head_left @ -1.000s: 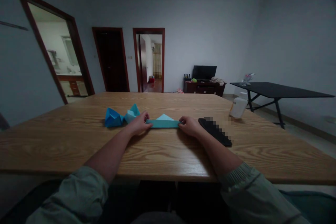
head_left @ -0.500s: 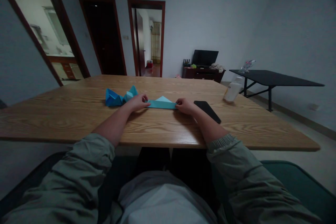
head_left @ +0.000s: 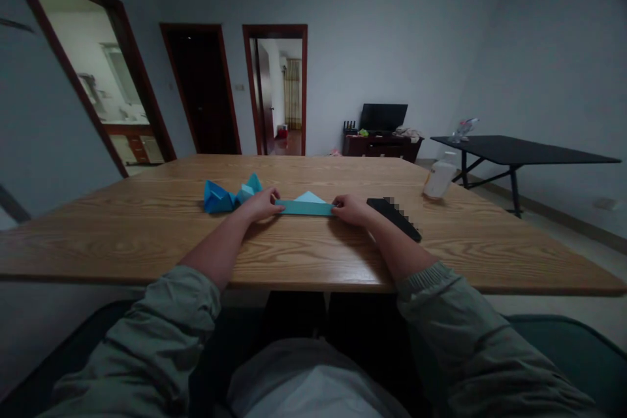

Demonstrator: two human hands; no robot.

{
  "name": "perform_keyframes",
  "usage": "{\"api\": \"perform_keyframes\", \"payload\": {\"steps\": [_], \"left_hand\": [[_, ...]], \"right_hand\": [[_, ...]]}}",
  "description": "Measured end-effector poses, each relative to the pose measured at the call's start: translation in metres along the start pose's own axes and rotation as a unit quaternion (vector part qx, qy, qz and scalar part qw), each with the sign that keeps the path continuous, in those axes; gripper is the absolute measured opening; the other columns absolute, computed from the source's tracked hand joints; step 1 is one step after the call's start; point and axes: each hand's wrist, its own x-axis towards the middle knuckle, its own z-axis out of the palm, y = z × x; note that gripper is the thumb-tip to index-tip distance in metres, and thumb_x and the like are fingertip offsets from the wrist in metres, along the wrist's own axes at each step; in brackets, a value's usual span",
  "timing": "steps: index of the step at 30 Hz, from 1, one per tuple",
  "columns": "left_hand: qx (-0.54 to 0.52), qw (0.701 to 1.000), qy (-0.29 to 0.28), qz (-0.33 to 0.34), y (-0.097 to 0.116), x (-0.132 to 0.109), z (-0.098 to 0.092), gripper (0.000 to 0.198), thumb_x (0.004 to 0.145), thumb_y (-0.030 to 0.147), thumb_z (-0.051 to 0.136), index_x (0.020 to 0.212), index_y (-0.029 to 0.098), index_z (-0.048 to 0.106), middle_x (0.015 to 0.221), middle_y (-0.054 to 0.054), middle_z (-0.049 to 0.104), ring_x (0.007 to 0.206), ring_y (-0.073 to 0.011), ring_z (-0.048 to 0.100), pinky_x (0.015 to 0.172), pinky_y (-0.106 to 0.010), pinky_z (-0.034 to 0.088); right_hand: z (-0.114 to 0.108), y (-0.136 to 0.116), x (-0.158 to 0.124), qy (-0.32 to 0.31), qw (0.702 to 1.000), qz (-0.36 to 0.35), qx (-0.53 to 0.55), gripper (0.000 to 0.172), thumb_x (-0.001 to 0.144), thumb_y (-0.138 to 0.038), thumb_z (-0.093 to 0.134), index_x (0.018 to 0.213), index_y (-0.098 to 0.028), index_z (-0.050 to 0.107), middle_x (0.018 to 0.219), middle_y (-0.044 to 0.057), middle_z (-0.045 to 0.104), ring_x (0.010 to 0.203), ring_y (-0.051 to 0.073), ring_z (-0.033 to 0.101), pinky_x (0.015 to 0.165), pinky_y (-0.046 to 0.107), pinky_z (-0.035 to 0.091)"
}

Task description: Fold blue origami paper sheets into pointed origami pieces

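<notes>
Pinching both ends of teal folded paper [head_left: 307, 208]: left hand [head_left: 263, 204], right hand [head_left: 353, 210] clamped on it, left of black slab [head_left: 392, 219]. Only view tilts since last second; grip, creases look unchanged, folding apparently no further along.

Stretches both bare forearms forward, slanting inward: angles the left forearm [head_left: 220, 248] toward the right and the right forearm [head_left: 394, 245] toward the left. Holds the left hand [head_left: 262, 204] and the right hand [head_left: 353, 209] at nearly the same height, facing each other across a gap. Curls the fingers [head_left: 275, 194] of both inward, meeting the thumb [head_left: 279, 208] in a pinch.
</notes>
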Motion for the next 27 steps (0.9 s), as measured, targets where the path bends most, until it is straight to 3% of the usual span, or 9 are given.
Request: {"api": "perform_keyframes", "payload": {"steps": [6,13,18,22,27], "left_hand": [[0.048,0.999,-0.017,-0.014,0.012,-0.006,-0.009,0.027,0.075,0.037,0.065,0.09,0.015,0.067,0.091,-0.006,0.069,0.08,-0.0171,0.06,0.066,-0.025,0.041],[0.013,0.999,-0.038,0.009,0.018,-0.009,-0.011,0.033,0.078,0.04,0.057,0.088,0.013,0.075,0.079,-0.007,0.071,0.073,-0.0183,0.059,0.064,-0.027,0.04],[-0.047,0.996,-0.049,0.051,0.017,-0.009,-0.009,0.036,0.076,0.035,0.057,0.1,0.012,0.073,0.082,-0.006,0.071,0.075,-0.0171,0.058,0.068,-0.027,0.043],[-0.08,0.995,-0.022,0.055,0.015,-0.008,-0.005,0.044,0.075,0.031,0.06,0.115,0.014,0.064,0.082,-0.005,0.068,0.07,-0.0144,0.057,0.064,-0.024,0.043],[-0.076,0.996,-0.021,0.047,0.01,-0.005,0.0,0.032,0.078,0.032,0.057,0.106,0.016,0.061,0.078,-0.003,0.065,0.066,-0.0125,0.055,0.058,-0.022,0.04]], "right_hand": [[0.001,0.002,0.007,-0.013,1.0,-0.007,-0.004,0.024,0.081,-0.03,0.06,0.099,-0.016,0.068,0.083,0.005,0.069,0.067,0.014,0.057,0.055,0.021,0.036],[0.0,0.002,0.008,-0.012,1.0,-0.008,-0.012,0.025,0.083,-0.032,0.06,0.1,-0.017,0.069,0.087,0.006,0.07,0.071,0.014,0.058,0.057,0.022,0.037],[-0.003,-0.001,0.005,-0.006,1.0,-0.007,-0.023,0.026,0.085,-0.034,0.059,0.102,-0.017,0.07,0.089,0.007,0.07,0.072,0.015,0.059,0.058,0.022,0.037],[0.0,0.004,0.009,-0.003,1.0,-0.002,-0.018,0.029,0.087,-0.038,0.057,0.102,-0.017,0.069,0.092,0.007,0.07,0.072,0.015,0.059,0.058,0.023,0.038],[0.003,0.008,0.012,-0.001,1.0,-0.001,-0.006,0.029,0.085,-0.037,0.061,0.105,-0.017,0.069,0.093,0.007,0.07,0.072,0.015,0.059,0.058,0.022,0.038]]}}
